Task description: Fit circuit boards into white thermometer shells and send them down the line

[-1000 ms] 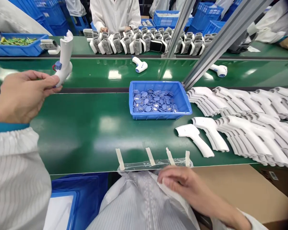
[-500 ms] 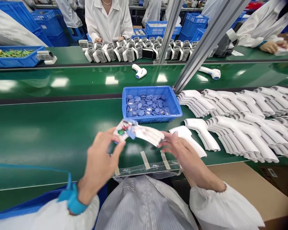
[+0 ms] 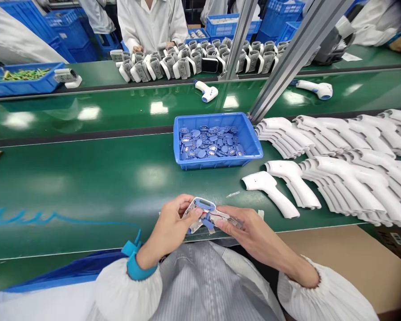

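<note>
White thermometer shell, opened up, blue parts and wires showing, held low over the near edge of the green workbench. Left hand closed firmly around one end; right hand grasping the other, fingers laid along it. At twelve o'clock, a blue tray heaped with small blue parts; from two to three o'clock, rows of stacked white shells.
</note>
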The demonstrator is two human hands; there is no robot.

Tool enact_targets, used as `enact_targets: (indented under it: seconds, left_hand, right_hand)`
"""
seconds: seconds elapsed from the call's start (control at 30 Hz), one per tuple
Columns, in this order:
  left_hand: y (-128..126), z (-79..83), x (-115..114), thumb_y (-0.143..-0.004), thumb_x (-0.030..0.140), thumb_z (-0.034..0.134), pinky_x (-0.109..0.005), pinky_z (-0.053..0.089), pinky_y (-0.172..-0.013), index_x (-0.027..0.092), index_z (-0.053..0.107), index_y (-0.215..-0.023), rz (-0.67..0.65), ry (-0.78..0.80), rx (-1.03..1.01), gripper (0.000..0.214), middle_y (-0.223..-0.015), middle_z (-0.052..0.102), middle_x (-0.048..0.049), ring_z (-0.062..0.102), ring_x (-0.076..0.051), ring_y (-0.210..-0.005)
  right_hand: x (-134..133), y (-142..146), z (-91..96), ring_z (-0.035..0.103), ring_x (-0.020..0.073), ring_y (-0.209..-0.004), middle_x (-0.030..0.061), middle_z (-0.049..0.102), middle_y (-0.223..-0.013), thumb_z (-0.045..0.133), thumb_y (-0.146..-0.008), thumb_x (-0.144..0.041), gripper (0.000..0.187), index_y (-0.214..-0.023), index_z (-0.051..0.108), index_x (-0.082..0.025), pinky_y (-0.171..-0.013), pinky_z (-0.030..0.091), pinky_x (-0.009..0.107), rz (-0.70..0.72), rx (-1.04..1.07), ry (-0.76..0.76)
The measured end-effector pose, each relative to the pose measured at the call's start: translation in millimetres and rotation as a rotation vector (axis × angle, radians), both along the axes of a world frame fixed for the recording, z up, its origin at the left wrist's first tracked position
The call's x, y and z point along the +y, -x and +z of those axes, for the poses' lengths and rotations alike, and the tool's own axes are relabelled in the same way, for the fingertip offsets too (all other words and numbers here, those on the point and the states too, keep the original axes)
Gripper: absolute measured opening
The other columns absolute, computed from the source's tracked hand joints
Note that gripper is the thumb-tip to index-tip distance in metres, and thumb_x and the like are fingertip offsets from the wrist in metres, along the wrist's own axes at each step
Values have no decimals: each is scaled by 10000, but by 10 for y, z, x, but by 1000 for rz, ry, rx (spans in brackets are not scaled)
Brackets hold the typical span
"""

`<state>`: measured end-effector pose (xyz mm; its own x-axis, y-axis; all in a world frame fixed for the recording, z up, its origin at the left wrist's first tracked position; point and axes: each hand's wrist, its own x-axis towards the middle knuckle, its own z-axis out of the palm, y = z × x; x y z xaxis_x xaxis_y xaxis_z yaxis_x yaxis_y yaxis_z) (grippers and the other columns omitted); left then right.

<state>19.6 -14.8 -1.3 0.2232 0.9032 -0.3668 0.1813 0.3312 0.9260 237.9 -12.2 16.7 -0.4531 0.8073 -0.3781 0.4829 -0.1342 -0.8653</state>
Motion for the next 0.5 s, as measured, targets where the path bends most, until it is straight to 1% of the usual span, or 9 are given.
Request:
enact_targets:
  seconds: [0.07, 0.1, 0.17, 0.2, 0.27, 0.37, 0.43, 0.5]
  left_hand:
    - [6, -6, 29, -909, 409, 635, -255, 439, -628, 172, 568, -965, -41, 87, -111, 253, -884, 695, -42, 601, -151, -733]
    - [0, -7, 32, -916, 403, 630, -247, 423, -627, 178, 543, -958, -58, 78, -128, 245, -876, 686, -30, 585, -141, -729]
    - [-26, 0, 15, -942, 382, 601, -245, 412, -670, 192, 512, -953, -66, -22, -92, 210, -875, 658, -4, 571, -134, -777]
    - [-44, 11, 0, -955, 366, 584, -247, 407, -691, 198, 507, -955, -60, -79, -46, 185, -878, 643, 5, 566, -134, -803]
    - [-80, 50, -36, -973, 332, 553, -250, 394, -699, 208, 506, -964, -25, -171, 81, 133, -882, 618, 17, 556, -134, -819]
    - [-120, 134, -74, -985, 288, 520, -256, 389, -693, 214, 508, -988, 0, -275, 235, 75, -885, 622, 19, 561, -137, -797]
    - [-134, 181, -70, -988, 267, 502, -261, 399, -700, 211, 520, -1010, 5, -352, 300, 63, -890, 633, 13, 567, -141, -780]
    - [-129, 199, -35, -985, 242, 486, -271, 414, -741, 207, 550, -1052, 48, -425, 367, 98, -953, 654, -9, 582, -154, -821]
  right_hand:
    - [34, -26, -10, 605, 176, -876, 43, 693, -1083, 496, -985, -502, 368, -1200, 679, -266, -702, 479, 291, -16, 12, -63]
    - [54, -28, -16, 615, 188, -941, 51, 686, -1137, 491, -988, -499, 374, -1214, 674, -265, -750, 492, 303, -58, 26, -94]
    - [93, -4, -20, 616, 196, -1015, 55, 676, -1172, 491, -989, -493, 358, -1175, 692, -263, -802, 499, 315, -153, 43, -175]
    - [109, 19, -16, 615, 194, -1017, 49, 680, -1147, 505, -985, -486, 331, -1122, 711, -268, -798, 498, 312, -190, 35, -218]
    - [128, 82, 12, 615, 186, -965, 29, 690, -1043, 562, -964, -457, 255, -987, 741, -277, -762, 487, 306, -221, -11, -291]
    - [112, 187, 117, 590, 172, -843, 6, 674, -891, 597, -958, -378, 202, -863, 735, -267, -715, 440, 315, -198, -133, -413]
    - [84, 251, 240, 561, 169, -779, 2, 657, -832, 564, -980, -327, 232, -822, 714, -246, -709, 396, 335, -169, -233, -575]
    - [67, 285, 378, 543, 170, -747, 7, 650, -812, 506, -1008, -302, 284, -802, 687, -227, -703, 354, 350, -169, -319, -776]
